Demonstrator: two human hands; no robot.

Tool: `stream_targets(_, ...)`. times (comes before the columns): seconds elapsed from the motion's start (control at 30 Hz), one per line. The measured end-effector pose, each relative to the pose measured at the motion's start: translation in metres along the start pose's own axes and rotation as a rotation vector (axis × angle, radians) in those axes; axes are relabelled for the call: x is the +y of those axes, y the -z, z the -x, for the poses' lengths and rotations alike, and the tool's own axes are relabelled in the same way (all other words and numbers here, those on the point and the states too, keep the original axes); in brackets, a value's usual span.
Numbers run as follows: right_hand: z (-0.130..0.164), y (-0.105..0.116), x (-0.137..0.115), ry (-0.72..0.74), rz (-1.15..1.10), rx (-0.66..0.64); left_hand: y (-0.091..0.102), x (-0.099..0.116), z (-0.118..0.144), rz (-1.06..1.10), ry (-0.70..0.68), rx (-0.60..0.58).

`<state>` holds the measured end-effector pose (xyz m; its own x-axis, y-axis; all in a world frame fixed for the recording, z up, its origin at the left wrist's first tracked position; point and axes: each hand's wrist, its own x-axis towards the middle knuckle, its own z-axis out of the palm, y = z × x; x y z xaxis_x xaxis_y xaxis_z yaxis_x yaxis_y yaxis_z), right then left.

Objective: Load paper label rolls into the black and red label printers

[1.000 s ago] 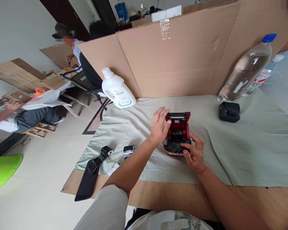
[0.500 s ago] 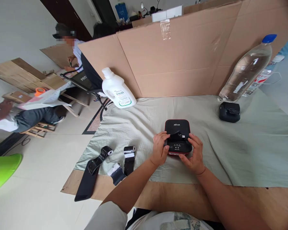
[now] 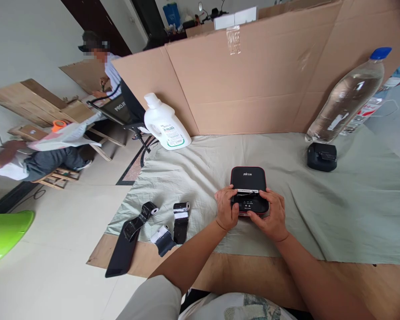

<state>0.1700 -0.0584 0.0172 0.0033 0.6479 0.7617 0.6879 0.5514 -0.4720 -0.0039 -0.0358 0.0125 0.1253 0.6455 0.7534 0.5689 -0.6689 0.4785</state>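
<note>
A square black printer (image 3: 249, 178) with a red edge lies on the cloth in front of me. A narrow white strip (image 3: 247, 191) crosses its middle, with a dark gap just below. My left hand (image 3: 227, 206) grips the printer's left side, thumb at the front corner. At the opposite side, my right hand (image 3: 270, 214) holds it with fingers on top and thumb along the front edge. To the left lie a black paper roll (image 3: 148, 215), another black roll (image 3: 180, 222) and a partly unrolled white-and-dark one (image 3: 162, 240).
A flat black slab (image 3: 122, 257) overhangs the table edge. A white detergent jug (image 3: 166, 122) stands against the cardboard screen (image 3: 253, 84). On the right are a large water bottle (image 3: 346, 98) and a small black device (image 3: 322, 157). Two people sit at the far left.
The dark piece lying slanted across the printer's middle no longer shows there; a straight white strip now does. Both hands have stayed on the printer's sides. The view has shifted slightly.
</note>
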Motion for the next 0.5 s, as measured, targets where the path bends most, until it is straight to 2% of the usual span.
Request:
stream_targets(0.17, 0.001, -0.001, 0.001, -0.02, 0.007, -0.005, 0.001, 0.002, -0.001, 0.02, -0.019, 0.003)
stream_targets(0.3, 0.006, -0.003, 0.003, -0.054, -0.081, -0.001, 0.004, 0.0, 0.001, 0.147, 0.098, 0.02)
stream_targets(0.37, 0.012, -0.005, 0.006, -0.138, -0.143, -0.016, 0.006, -0.005, 0.001, 0.211, 0.269, 0.11)
stream_targets(0.43, 0.019, -0.01, 0.01, -0.279, -0.217, -0.049, 0.006, -0.01, 0.0, 0.286, 0.524, 0.15)
stream_targets(0.5, 0.027, -0.015, 0.016, -0.402, -0.307, -0.102, 0.005, -0.013, -0.002, 0.464, 0.773, 0.045)
